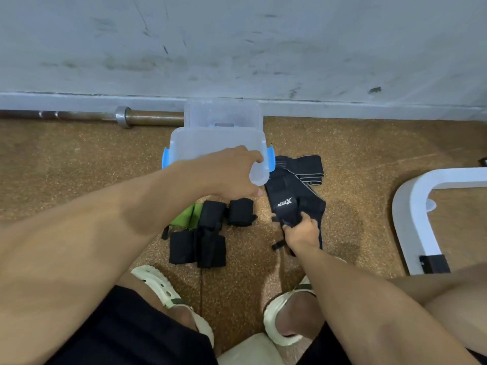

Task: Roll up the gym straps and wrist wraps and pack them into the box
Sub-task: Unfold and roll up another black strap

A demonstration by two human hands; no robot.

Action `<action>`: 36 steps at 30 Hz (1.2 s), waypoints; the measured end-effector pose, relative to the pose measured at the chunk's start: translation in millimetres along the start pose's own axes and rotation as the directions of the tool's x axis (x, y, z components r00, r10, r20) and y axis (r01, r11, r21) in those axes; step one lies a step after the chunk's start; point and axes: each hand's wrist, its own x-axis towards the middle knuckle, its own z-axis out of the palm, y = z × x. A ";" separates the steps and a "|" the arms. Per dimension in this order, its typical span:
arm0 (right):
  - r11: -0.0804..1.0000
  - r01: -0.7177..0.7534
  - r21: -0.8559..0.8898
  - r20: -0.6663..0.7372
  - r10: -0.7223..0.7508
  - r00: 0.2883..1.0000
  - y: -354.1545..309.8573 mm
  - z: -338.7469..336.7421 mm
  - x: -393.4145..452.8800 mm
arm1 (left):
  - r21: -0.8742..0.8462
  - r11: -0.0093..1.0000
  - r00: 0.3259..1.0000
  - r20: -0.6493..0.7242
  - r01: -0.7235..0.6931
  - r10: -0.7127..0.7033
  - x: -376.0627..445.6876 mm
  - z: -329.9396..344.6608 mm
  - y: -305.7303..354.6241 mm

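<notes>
On the floor (79,159), the left hand (232,172) gripped the box (210,143) corner; the right hand (303,230) pinched a wrap (290,201), seemingly unrolled, which might snag.

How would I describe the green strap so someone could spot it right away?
Start at the clear box by the wall; a pile of black wraps lies on the floor in front of it. The green strap pokes out at the pile's left edge, the only brightly coloured piece.

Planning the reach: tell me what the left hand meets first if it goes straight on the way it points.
Likely the long black elastic strap beyond the clear plastic box, which the left hand grips at its corner; depth is unclear.
</notes>
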 end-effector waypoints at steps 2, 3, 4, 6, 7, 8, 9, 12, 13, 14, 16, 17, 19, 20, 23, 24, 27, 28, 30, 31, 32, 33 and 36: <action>0.998 -0.064 -0.025 0.026 0.065 0.998 12.7 -0.9 4.3 | -0.003 1.000 1.000 0.004 0.007 -0.007 2.9 2.0 0.7; 0.994 -0.107 -0.029 0.052 0.109 0.993 18.6 -0.1 6.1 | -0.001 1.000 1.000 0.005 0.014 -0.014 3.8 2.9 0.8; 0.989 -0.143 -0.030 0.077 0.145 0.986 22.6 0.2 6.9 | 0.003 1.000 1.000 0.007 0.019 -0.019 4.5 3.6 0.8; 0.985 -0.166 -0.038 0.103 0.169 0.980 29.5 2.6 8.7 | 0.014 0.999 0.999 0.016 0.031 -0.032 4.9 5.4 0.6; 0.985 -0.170 -0.041 0.104 0.173 0.979 31.7 4.6 9.6 | 0.019 0.999 0.999 0.021 0.036 -0.037 4.7 6.2 0.4; 0.983 -0.177 -0.042 0.099 0.180 0.979 32.2 5.2 10.0 | 0.023 0.999 0.999 0.026 0.039 -0.039 4.6 7.2 0.5; 0.981 -0.192 -0.039 0.090 0.194 0.977 32.2 5.4 11.2 | 0.025 0.999 0.999 0.029 0.039 -0.040 4.8 8.2 0.7; 0.972 -0.233 -0.025 0.083 0.235 0.969 27.9 1.7 14.7 | 0.037 0.999 0.999 0.031 0.035 -0.036 4.8 11.1 1.6; 0.971 -0.239 -0.020 0.083 0.240 0.967 27.8 0.9 16.3 | 0.040 0.999 0.999 0.032 0.034 -0.035 4.4 11.9 2.0; 0.970 -0.242 -0.014 0.082 0.242 0.967 28.4 0.1 17.0 | 0.041 0.999 0.999 0.032 0.034 -0.035 3.5 12.0 2.5; 0.969 -0.248 0.008 0.084 0.246 0.966 32.2 -1.0 17.3 | 0.043 0.999 0.999 0.033 0.032 -0.034 1.3 11.7 3.6; 0.967 -0.254 0.029 0.094 0.250 0.964 34.1 -0.1 17.6 | 0.046 0.998 0.999 0.033 0.031 -0.033 -0.1 10.6 3.8; 0.957 -0.278 0.084 0.117 0.267 0.956 33.3 0.5 15.3 | 0.050 0.998 0.999 0.034 0.033 -0.035 -2.1 8.6 4.7; 0.949 -0.290 0.122 0.123 0.275 0.954 31.1 0.5 13.4 | 0.054 0.998 0.999 0.036 0.035 -0.037 -3.3 7.6 5.5; 0.937 -0.259 0.233 0.121 0.236 0.964 20.3 -3.0 4.5 | 0.071 0.997 0.999 0.029 0.033 -0.035 -7.9 5.3 8.6; 0.946 -0.218 0.240 0.102 0.198 0.975 16.2 -6.5 0.8 | 0.072 0.997 0.999 0.026 0.030 -0.032 -10.7 4.6 10.3; 0.974 -0.082 0.211 0.044 0.074 0.996 3.0 -19.4 -7.3 | 0.073 0.997 0.999 0.034 0.034 -0.037 -19.3 2.1 15.1; 0.979 -0.031 0.201 0.020 0.027 0.999 -2.7 -27.6 -10.9 | 0.074 0.997 0.999 0.036 0.036 -0.038 -22.8 0.6 17.3; 0.976 0.070 0.206 -0.001 -0.071 0.997 -14.1 -47.6 -13.9 | 0.071 0.997 0.998 0.038 0.037 -0.040 -30.0 -3.5 23.2; 0.968 0.115 0.222 0.012 -0.121 0.993 -20.8 -60.4 -15.8 | 0.071 0.997 0.999 0.034 0.035 -0.038 -34.1 -5.2 26.3; 0.960 0.163 0.228 0.035 -0.176 0.984 -27.3 -73.9 -16.5 | 0.073 0.997 0.999 0.028 0.032 -0.034 -38.5 -6.8 29.4; 0.952 0.213 0.219 0.061 -0.231 0.971 -34.8 -89.6 -18.3 | 0.078 0.997 0.999 0.022 0.028 -0.030 -42.9 -7.8 32.5; 0.914 0.374 0.157 0.185 -0.399 0.898 -63.4 -145.2 -26.1 | 0.071 0.997 1.000 -0.007 0.002 -0.001 -57.2 -13.0 44.3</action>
